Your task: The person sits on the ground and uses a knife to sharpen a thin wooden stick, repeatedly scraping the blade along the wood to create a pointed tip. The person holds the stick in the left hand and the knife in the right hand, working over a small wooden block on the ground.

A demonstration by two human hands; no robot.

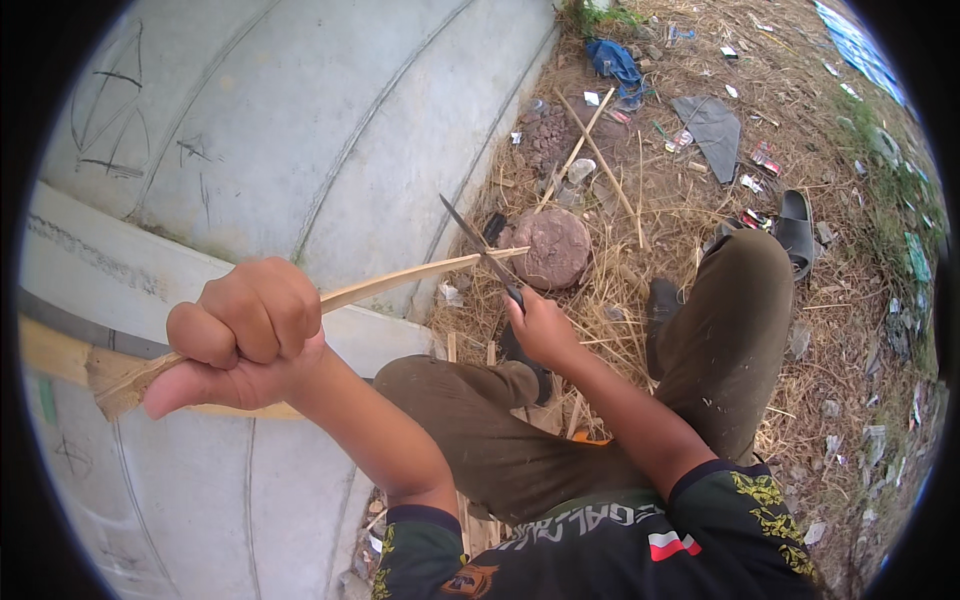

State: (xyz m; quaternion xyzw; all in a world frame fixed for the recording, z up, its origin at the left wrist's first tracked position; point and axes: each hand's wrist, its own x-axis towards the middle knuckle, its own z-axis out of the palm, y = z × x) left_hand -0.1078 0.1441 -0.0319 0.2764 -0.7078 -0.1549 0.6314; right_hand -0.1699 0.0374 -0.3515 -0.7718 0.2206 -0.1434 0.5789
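Observation:
My left hand (245,325) is closed around a long pale bamboo strip (400,281), its broad brownish end sticking out past my thumb. The strip slants across to the right, and its thin far tip overlaps the edge of a round reddish-brown block (556,252) on the ground; whether they touch I cannot tell. A knife (464,222) with a dark, narrow blade is gripped in my right hand (545,330), its handle mostly covered by my fingers. The blade crosses the strip close to that tip and points up and left.
A grey concrete wall (300,110) rises on my left. Loose wooden strips (603,152) lie crossed beyond the block on dry straw. Farther off are a blue plastic bag (615,62) and a grey sheet (710,135). A grey sandal (795,235) lies beside my right knee, with scattered litter around.

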